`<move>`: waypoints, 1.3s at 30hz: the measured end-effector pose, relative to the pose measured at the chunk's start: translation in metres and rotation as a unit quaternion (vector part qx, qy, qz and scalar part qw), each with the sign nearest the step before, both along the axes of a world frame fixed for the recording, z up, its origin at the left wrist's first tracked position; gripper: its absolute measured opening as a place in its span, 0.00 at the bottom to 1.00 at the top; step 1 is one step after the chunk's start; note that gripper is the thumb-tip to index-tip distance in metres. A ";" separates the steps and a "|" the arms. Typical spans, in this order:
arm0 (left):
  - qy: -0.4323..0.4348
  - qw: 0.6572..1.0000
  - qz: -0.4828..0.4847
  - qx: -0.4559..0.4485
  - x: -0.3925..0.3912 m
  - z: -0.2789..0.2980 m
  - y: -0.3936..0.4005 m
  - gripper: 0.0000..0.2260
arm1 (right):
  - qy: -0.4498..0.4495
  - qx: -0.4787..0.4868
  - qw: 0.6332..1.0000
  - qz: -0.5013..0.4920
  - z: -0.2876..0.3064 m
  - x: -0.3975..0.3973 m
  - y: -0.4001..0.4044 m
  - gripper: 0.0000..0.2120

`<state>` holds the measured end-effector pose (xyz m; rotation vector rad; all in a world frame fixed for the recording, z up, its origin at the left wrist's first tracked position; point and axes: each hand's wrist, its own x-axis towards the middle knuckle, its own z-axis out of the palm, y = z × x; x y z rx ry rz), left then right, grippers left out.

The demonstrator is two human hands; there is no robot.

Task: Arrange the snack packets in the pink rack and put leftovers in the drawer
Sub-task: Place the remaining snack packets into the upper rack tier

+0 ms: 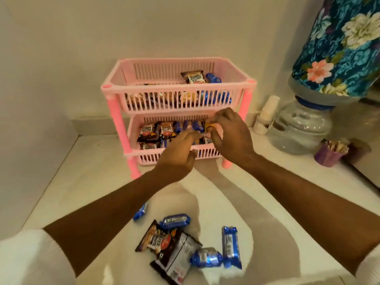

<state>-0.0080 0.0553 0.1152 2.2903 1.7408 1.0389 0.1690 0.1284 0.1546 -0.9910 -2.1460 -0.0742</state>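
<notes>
A two-tier pink rack (115, 87) stands on the white counter against the wall. Both tiers hold dark peanut packets and blue biscuit packets. My right hand (230, 136) reaches into the lower tier and pinches a small yellow packet (209, 126) at its right end. My left hand (178, 155) hovers over the lower tier's front rim, fingers spread and touching the packets, holding nothing. On the counter near me lie several loose packets: a dark peanut packet (156, 241), a grey-backed packet (181, 258) and blue biscuit packets (230, 245).
A water dispenser (302, 128) with a floral-covered bottle (345, 48) stands right of the rack. A white pump bottle (267, 114) sits beside it, and a purple cup (327, 155) of sticks stands at the right edge. Walls close the left and back.
</notes>
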 end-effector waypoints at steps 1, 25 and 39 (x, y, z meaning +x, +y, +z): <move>0.001 1.000 0.008 -0.021 -0.003 -0.014 -0.012 0.19 | -0.007 -0.024 1.000 0.010 -0.015 0.003 -0.010 0.10; -0.074 0.920 0.221 -0.316 0.005 -0.151 -0.170 0.23 | -0.062 -0.453 0.880 -0.126 -0.217 0.099 -0.161 0.33; -0.098 0.914 0.277 -0.280 -0.011 -0.151 -0.159 0.19 | 0.069 -0.468 0.864 -0.169 -0.211 0.081 -0.151 0.35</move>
